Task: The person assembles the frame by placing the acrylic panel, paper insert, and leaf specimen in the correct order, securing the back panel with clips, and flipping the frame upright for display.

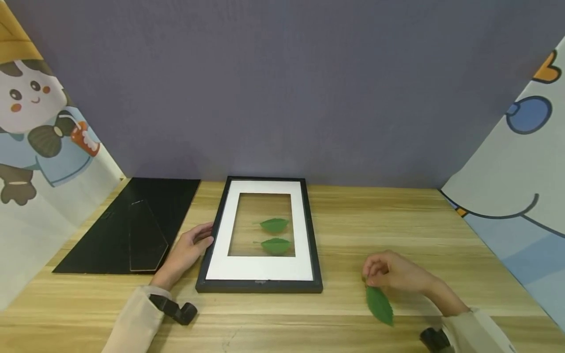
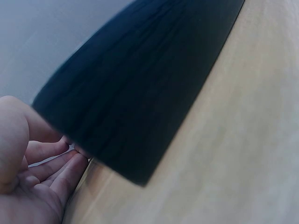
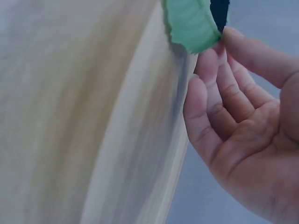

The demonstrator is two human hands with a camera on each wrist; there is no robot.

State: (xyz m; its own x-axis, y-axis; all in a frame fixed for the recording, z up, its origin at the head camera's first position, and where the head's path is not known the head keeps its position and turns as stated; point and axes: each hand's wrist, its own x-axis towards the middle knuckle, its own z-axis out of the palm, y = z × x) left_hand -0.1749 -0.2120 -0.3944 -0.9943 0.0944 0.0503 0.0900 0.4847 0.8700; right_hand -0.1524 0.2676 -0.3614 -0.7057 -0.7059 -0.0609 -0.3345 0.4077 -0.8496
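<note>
Green and serrated, a pointed leaf hangs over the pale wood-grain table, its stem end pinched between the right hand's closed thumb and fingertips. Loosely bent and partly spread, the left hand's fingers touch the left side of a black rectangular frame, whose white mat surrounds two similar leaves.

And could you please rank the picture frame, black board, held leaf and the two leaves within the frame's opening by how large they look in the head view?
1. Picture frame, by its outer outline
2. Black board
3. Held leaf, perhaps partly from being nearer
4. Upper leaf and lower leaf: too alike to rank
</note>
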